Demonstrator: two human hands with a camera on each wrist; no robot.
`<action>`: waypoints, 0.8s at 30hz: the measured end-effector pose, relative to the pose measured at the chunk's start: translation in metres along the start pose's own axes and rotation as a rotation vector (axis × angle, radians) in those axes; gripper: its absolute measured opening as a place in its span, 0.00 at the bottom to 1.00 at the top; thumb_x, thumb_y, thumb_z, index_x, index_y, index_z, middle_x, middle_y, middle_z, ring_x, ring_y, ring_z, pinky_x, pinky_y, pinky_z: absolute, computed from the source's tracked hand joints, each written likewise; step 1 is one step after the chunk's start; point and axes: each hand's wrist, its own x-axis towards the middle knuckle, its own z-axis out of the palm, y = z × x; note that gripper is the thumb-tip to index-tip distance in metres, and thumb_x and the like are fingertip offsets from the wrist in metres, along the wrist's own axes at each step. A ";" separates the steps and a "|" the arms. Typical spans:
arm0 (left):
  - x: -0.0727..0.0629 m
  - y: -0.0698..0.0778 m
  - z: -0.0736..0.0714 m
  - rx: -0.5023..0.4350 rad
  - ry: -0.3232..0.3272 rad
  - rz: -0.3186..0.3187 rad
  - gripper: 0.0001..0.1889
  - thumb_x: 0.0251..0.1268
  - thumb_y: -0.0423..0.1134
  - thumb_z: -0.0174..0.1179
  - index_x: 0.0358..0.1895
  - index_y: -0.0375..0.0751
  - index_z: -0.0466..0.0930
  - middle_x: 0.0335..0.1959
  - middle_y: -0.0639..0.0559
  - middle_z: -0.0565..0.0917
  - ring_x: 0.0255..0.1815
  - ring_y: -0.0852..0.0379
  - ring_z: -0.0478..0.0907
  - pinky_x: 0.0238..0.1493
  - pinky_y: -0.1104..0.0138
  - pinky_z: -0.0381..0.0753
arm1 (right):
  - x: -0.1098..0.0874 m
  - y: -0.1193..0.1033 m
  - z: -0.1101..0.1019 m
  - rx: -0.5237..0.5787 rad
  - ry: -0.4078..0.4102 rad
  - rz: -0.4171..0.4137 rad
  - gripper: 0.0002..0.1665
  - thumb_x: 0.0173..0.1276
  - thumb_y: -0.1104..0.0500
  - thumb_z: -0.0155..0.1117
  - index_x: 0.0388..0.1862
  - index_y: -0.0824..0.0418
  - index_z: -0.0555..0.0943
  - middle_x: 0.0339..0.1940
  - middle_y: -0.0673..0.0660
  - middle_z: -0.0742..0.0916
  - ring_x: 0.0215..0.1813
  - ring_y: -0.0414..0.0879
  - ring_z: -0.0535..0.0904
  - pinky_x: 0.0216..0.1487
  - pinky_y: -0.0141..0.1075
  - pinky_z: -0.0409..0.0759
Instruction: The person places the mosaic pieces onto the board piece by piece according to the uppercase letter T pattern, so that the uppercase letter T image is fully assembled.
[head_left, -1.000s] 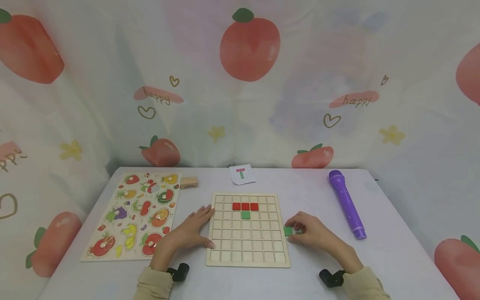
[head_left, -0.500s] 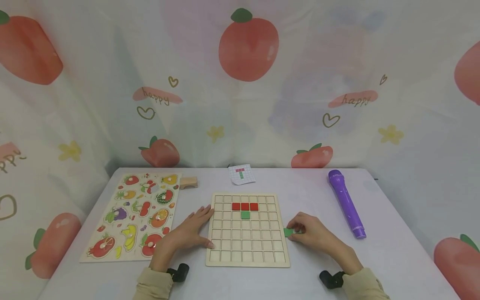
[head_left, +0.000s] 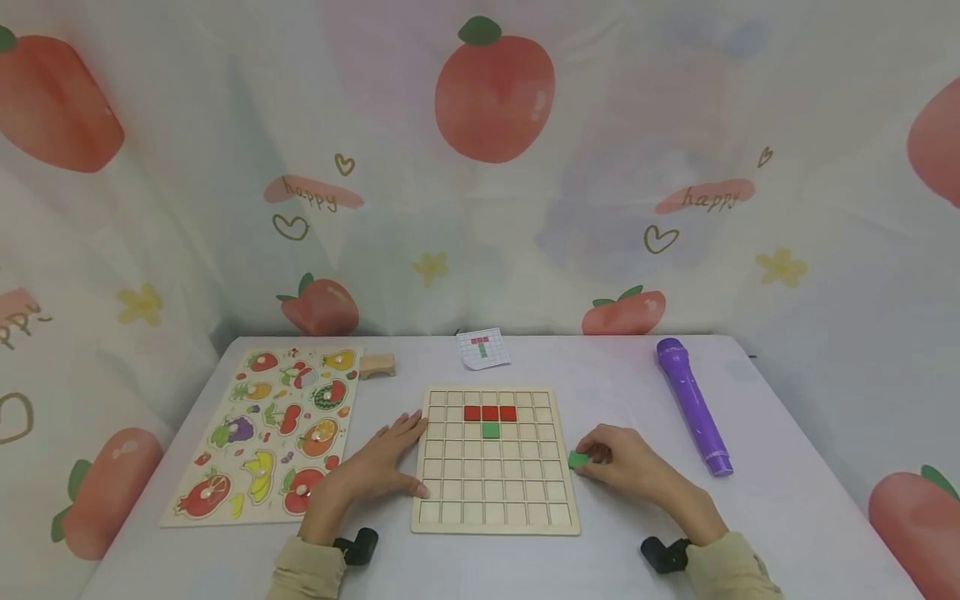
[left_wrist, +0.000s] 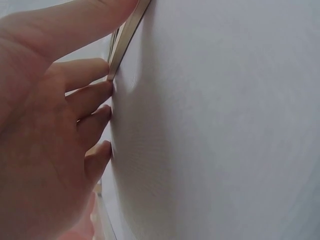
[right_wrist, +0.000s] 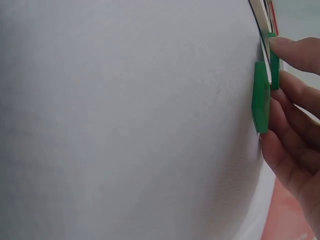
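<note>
A wooden grid board [head_left: 495,492] lies mid-table, with three red tiles [head_left: 490,413] in a row and one green tile [head_left: 491,430] under the middle one. My left hand [head_left: 378,462] rests along the board's left edge, fingers spread, thumb touching its lower left side. Beside the right edge, my right hand [head_left: 626,462] pinches a green square tile [head_left: 577,460] between thumb and fingertip. The right wrist view shows this pinched tile [right_wrist: 274,65] and a second green tile [right_wrist: 260,97] against the other fingers; whether they grip it is unclear.
A fruit peg puzzle [head_left: 281,442] lies at the left, with a wooden block [head_left: 377,365] at its far right corner. Behind the board is a small paper card [head_left: 483,348] printed with a red-and-green T pattern. A purple microphone [head_left: 695,408] lies at the right.
The green tile at my right fingertips has tilted and turned a little, and the second green piece under that hand has dropped from the head view. The left hand stays put.
</note>
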 end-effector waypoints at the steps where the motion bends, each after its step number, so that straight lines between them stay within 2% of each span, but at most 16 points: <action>1: 0.000 -0.002 0.001 0.001 0.002 0.004 0.56 0.49 0.48 0.81 0.81 0.40 0.58 0.85 0.46 0.54 0.86 0.43 0.45 0.86 0.46 0.44 | 0.000 0.000 -0.001 0.000 -0.005 0.004 0.12 0.60 0.59 0.78 0.41 0.60 0.86 0.33 0.46 0.85 0.34 0.34 0.76 0.34 0.29 0.78; 10: 0.001 -0.003 0.002 0.020 0.007 0.022 0.57 0.48 0.48 0.80 0.81 0.38 0.57 0.85 0.43 0.54 0.86 0.41 0.45 0.85 0.45 0.44 | 0.006 -0.011 0.000 0.010 0.028 0.045 0.12 0.62 0.58 0.77 0.43 0.59 0.87 0.32 0.45 0.84 0.35 0.37 0.75 0.35 0.28 0.77; 17: 0.001 -0.005 0.003 0.026 0.010 0.029 0.57 0.48 0.48 0.80 0.81 0.38 0.58 0.84 0.42 0.54 0.86 0.40 0.46 0.85 0.44 0.45 | 0.015 -0.023 0.005 0.049 0.055 0.000 0.12 0.62 0.57 0.77 0.43 0.60 0.88 0.32 0.44 0.84 0.35 0.36 0.74 0.34 0.29 0.76; 24: 0.001 -0.003 0.002 0.021 0.005 0.000 0.56 0.49 0.48 0.81 0.81 0.39 0.58 0.85 0.45 0.54 0.86 0.43 0.45 0.86 0.46 0.44 | 0.024 -0.031 0.013 0.069 0.055 -0.009 0.12 0.61 0.58 0.78 0.43 0.60 0.89 0.32 0.44 0.84 0.35 0.36 0.75 0.36 0.29 0.78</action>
